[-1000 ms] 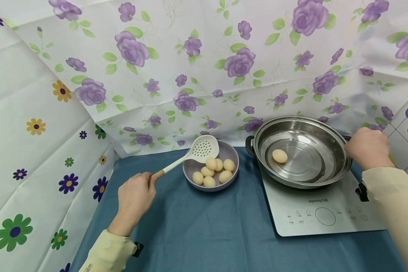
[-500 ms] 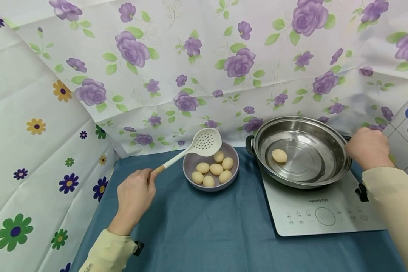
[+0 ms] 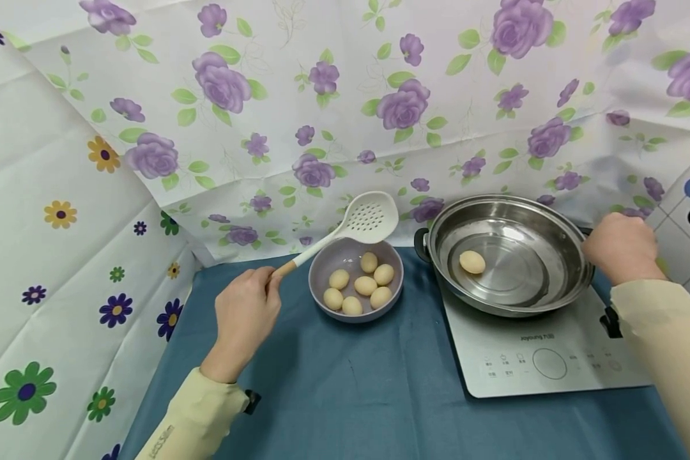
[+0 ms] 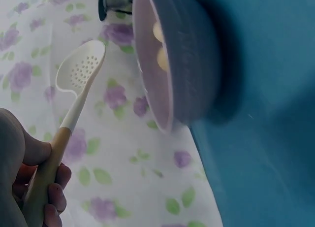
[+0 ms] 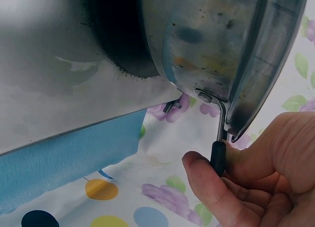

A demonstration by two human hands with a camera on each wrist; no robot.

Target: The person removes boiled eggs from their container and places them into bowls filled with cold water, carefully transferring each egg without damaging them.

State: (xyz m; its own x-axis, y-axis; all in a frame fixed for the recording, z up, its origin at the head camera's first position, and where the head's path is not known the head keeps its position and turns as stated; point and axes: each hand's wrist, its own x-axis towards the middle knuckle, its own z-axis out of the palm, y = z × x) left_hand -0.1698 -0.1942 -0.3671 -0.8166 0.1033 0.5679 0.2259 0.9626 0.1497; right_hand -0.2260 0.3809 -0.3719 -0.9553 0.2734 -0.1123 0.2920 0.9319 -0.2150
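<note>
My left hand [image 3: 248, 314] grips the wooden handle of a white slotted spoon [image 3: 371, 218]. The spoon's perforated head hangs above the back rim of a purple-grey bowl [image 3: 326, 259], with nothing on it. Several light brown eggs [image 3: 365, 285] lie in that bowl. On the right, my right hand [image 3: 625, 248] holds the black side handle [image 5: 218, 158] of a steel pot [image 3: 508, 306], pinched between thumb and fingers in the right wrist view. A single egg [image 3: 472, 262] sits at the left of the pot's bottom, which looks wet.
Under the pot is a silver induction cooktop [image 3: 494, 380] with a touch panel. A blue cloth [image 3: 351, 390] covers the table. Flowered sheeting [image 3: 276, 115] hangs close behind the bowl and pot, and another patterned sheet [image 3: 63, 268] stands at the left.
An egg has dropped from the slotted spoon into the bowl. My left hand has then lifted the spoon up and to the right. The right hand stays on the pot handle.
</note>
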